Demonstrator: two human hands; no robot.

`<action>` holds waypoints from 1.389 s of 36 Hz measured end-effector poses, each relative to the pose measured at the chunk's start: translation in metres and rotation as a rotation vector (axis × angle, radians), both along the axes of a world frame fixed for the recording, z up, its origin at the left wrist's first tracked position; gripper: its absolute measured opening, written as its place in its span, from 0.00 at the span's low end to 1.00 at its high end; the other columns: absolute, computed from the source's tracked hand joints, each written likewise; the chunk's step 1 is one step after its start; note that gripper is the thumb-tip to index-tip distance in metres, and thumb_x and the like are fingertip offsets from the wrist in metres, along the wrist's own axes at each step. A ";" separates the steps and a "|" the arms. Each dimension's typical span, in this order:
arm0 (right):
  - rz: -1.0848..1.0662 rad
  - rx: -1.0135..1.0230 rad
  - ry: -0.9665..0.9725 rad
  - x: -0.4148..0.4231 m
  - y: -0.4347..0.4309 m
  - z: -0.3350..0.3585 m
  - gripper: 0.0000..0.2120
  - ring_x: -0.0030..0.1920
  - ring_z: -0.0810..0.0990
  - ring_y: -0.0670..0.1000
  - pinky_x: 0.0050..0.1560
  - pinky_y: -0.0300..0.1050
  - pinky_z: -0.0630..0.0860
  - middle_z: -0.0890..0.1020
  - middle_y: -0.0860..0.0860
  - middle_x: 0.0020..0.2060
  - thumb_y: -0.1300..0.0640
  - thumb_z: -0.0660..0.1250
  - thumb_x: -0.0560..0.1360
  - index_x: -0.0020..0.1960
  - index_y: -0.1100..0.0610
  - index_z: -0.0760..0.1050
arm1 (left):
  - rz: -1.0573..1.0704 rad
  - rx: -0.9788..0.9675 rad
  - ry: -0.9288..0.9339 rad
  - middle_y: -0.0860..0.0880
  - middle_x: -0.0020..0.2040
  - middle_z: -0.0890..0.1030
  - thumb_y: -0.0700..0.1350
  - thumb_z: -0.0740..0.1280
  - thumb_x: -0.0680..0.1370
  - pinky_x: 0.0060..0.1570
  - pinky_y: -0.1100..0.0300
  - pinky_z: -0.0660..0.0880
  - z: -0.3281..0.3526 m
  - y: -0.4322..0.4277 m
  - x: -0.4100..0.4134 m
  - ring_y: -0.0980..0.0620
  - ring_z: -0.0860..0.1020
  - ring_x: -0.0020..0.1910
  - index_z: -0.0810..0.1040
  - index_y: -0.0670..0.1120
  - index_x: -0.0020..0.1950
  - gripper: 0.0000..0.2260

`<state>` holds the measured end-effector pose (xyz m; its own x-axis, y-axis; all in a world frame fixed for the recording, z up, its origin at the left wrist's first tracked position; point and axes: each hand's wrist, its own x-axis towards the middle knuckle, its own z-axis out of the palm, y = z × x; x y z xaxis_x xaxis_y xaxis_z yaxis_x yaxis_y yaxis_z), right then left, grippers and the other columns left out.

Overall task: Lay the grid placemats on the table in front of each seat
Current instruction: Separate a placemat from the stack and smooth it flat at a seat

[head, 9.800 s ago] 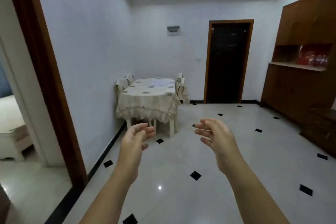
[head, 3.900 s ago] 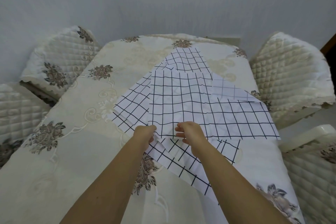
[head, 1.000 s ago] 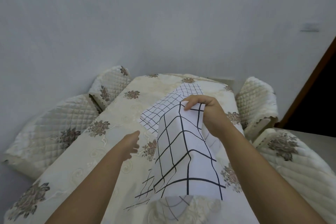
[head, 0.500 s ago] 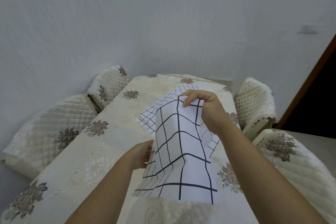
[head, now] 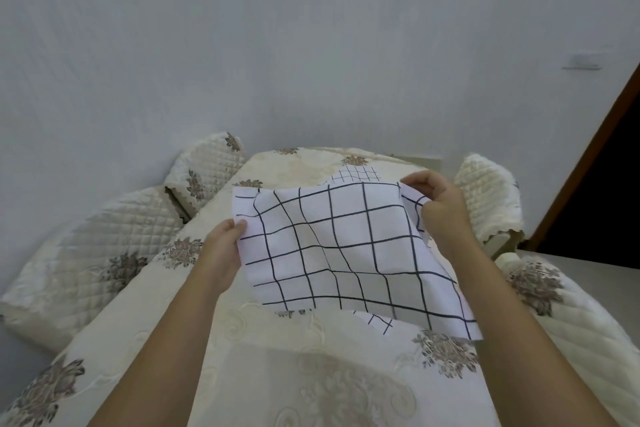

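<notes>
A brown door frame (head: 590, 149) is seen slanting upward, with a dark opening (head: 595, 211) just beyond it. Left of the frame a white wall (head: 277, 45) is spread wide. A small pale plate (head: 581, 63), perhaps a switch, is fixed there near the frame. Below the frame, pale floor (head: 588, 258) is glimpsed.

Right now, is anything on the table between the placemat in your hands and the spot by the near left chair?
Nothing visible. The left hand and right hand hold the placemat above the tablecloth; toward the near left chair that cloth shows only its pattern. The other placemats lie beneath it, mid-table.
</notes>
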<state>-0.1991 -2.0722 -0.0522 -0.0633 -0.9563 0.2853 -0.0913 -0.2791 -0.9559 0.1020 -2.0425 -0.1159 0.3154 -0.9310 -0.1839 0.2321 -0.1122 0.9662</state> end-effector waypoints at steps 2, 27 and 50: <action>-0.085 0.062 0.089 -0.003 -0.005 -0.007 0.11 0.38 0.77 0.49 0.43 0.45 0.73 0.79 0.48 0.35 0.67 0.64 0.70 0.37 0.51 0.75 | 0.022 -0.060 0.010 0.40 0.56 0.79 0.41 0.57 0.81 0.55 0.44 0.74 0.009 0.001 0.000 0.41 0.77 0.55 0.74 0.38 0.61 0.12; 0.102 0.495 -0.413 -0.012 -0.008 -0.027 0.05 0.27 0.80 0.48 0.28 0.37 0.76 0.83 0.51 0.28 0.60 0.65 0.75 0.42 0.60 0.79 | 0.159 -0.082 -0.017 0.42 0.55 0.79 0.43 0.63 0.79 0.50 0.51 0.75 0.038 0.001 0.002 0.44 0.78 0.50 0.75 0.42 0.62 0.12; -0.041 0.282 -0.205 -0.015 -0.010 -0.022 0.09 0.38 0.76 0.52 0.37 0.41 0.73 0.78 0.54 0.42 0.66 0.67 0.74 0.52 0.55 0.76 | 0.387 -0.159 -0.078 0.44 0.52 0.78 0.44 0.62 0.80 0.52 0.54 0.73 0.039 0.006 0.009 0.47 0.76 0.49 0.75 0.41 0.62 0.13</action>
<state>-0.2143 -2.0823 -0.0741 -0.1316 -0.9912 -0.0126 0.1048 -0.0013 -0.9945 0.1114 -2.0370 -0.0770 0.6546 -0.7560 -0.0092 0.1533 0.1208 0.9808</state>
